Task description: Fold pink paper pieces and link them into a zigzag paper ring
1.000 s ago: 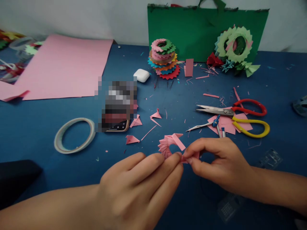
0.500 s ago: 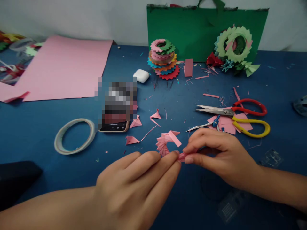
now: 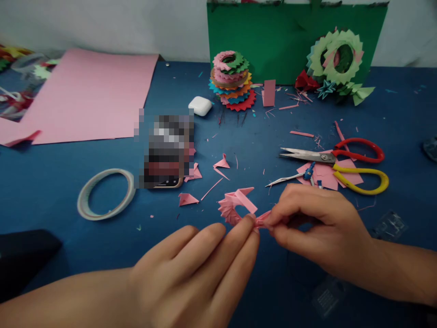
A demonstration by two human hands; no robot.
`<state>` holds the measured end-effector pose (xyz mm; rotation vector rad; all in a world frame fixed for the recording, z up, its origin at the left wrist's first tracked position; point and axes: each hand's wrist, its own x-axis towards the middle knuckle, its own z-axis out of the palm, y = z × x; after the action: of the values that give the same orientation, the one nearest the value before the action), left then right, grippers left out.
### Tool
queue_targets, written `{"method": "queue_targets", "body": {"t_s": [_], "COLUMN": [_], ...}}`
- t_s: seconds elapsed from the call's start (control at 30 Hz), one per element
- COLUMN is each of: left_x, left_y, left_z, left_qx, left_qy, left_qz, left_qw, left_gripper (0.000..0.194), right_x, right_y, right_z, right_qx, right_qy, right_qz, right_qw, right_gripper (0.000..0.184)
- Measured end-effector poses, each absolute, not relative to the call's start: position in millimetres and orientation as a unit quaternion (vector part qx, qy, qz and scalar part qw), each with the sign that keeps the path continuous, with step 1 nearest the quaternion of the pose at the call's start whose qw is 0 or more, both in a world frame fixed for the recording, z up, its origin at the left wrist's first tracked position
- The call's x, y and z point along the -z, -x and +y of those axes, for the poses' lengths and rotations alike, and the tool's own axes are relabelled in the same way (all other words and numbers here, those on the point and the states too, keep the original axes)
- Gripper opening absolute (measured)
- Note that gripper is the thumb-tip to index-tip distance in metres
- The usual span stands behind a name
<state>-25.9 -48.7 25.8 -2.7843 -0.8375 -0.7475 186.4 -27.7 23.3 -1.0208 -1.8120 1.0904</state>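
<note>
Left hand [image 3: 201, 269], back upward, grips a spiky pink folded-paper ring [image 3: 228, 208] one o'clock from its middle.
Curled right hand [image 3: 314, 223] pinches the ring's four-o'clock end; the ring has edged toward nine o'clock.

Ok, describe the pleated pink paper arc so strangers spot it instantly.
Over the blue tabletop, a bare left hand and right hand nearly meet. The pleated pink paper arc shows just past the left fingers; unlike loose pink triangles, its spikes overlap.

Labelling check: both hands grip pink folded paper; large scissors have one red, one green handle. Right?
Not green: head view shows the large scissors with a red handle and a yellow handle. Left hand and right hand grip pink folded paper.
</note>
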Motion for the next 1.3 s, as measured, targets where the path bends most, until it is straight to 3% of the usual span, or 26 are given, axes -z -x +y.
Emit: {"method": "queue_targets", "body": {"t_s": [0.07, 0.33, 0.73, 1.1, 1.3], "left_x": [-24.8, -22.3, -13.8, -17.5, -32.4], "left_y": [24.4, 22.4, 21.0, 21.2, 22.6], "left_z": [-49.5, -49.2, -55.6, -50.4, -44.7], "left_qx": [0.247, 0.235, 0.22, 0.207, 0.201], "left_qy": [0.924, 0.929, 0.944, 0.955, 0.946], "left_qz": [-0.259, -0.234, -0.224, -0.205, -0.251], "left_qw": [0.134, 0.165, 0.103, 0.059, 0.037], "left_gripper": [0.023, 0.017, 0.022, 0.018, 0.026], "right_x": [-22.8, -25.2, -27.1, -24.3, -34.3], "right_y": [-185.1, -186.2, -191.9, -191.8, -202.0], "right_z": [-28.1, -27.0, -21.0, -22.2, -14.0], "right_qx": [-0.45, -0.497, -0.421, -0.411, -0.44], "right_qy": [0.412, 0.441, 0.4, 0.399, 0.45], "right_qz": [-0.697, -0.678, -0.763, -0.768, -0.727], "right_qw": [0.376, 0.314, 0.283, 0.287, 0.273], "right_gripper": [0.021, 0.022, 0.018, 0.015, 0.011]}}
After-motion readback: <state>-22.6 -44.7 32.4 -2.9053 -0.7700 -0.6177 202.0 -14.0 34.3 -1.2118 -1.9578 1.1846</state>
